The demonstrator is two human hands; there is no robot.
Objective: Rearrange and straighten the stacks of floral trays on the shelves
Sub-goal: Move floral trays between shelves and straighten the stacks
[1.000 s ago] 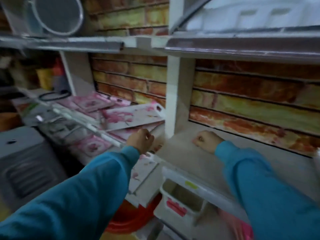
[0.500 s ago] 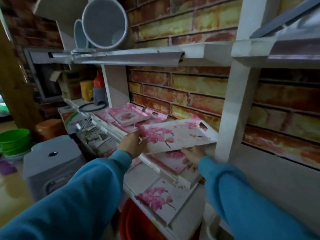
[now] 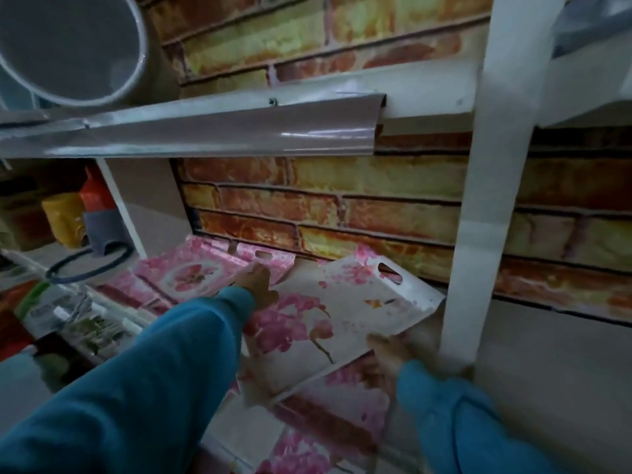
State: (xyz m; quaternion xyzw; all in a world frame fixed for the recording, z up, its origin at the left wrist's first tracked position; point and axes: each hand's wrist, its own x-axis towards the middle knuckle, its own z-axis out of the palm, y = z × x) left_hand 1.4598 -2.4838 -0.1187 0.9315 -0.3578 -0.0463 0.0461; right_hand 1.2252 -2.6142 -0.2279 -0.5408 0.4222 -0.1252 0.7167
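Note:
A white tray with pink blossoms [image 3: 345,313] is tilted above the middle shelf, its handle slot toward the brick wall. My left hand [image 3: 256,283] grips its far left edge and my right hand [image 3: 388,352] holds its near right edge from below. Beneath it lie more floral trays [image 3: 328,401], askew. To the left, a stack of pink floral trays [image 3: 191,277] rests on the shelf against the wall.
A white shelf post [image 3: 478,206] stands just right of the held tray. The upper shelf [image 3: 212,128] carries a round grey bin [image 3: 68,46]. At far left are yellow and red containers [image 3: 68,217] and a black ring [image 3: 89,266].
The view has moved closer and left. The blossom tray has come up off the stack and turned; my left hand shifted to its far edge, my right hand to its near right edge.

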